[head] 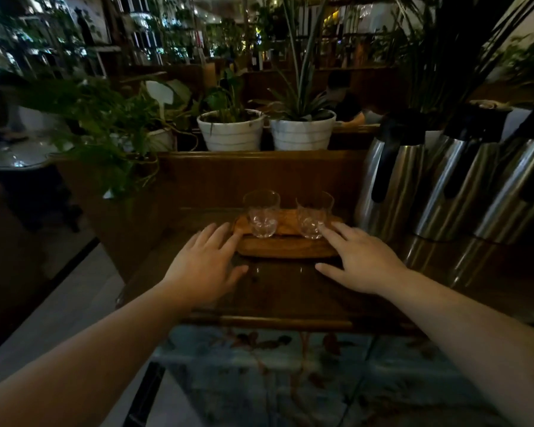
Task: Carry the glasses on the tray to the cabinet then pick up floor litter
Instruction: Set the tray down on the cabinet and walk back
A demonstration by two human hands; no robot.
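Note:
A small oval wooden tray (285, 248) lies on the dark wooden cabinet top (284, 291). Two clear empty glasses stand upright on it, the left glass (262, 213) and the right glass (313, 214). My left hand (205, 266) is open with spread fingers, its fingertips at the tray's left end. My right hand (359, 260) is also open, the index fingertip touching the base of the right glass and the tray's right end. Neither hand holds anything.
Three steel thermos jugs (395, 183) stand close to the right of the tray. Behind a wooden back panel sit two white plant pots (231, 131) and leafy plants (105, 124). A person (342, 97) sits beyond. Pale floor (74, 303) runs along the left.

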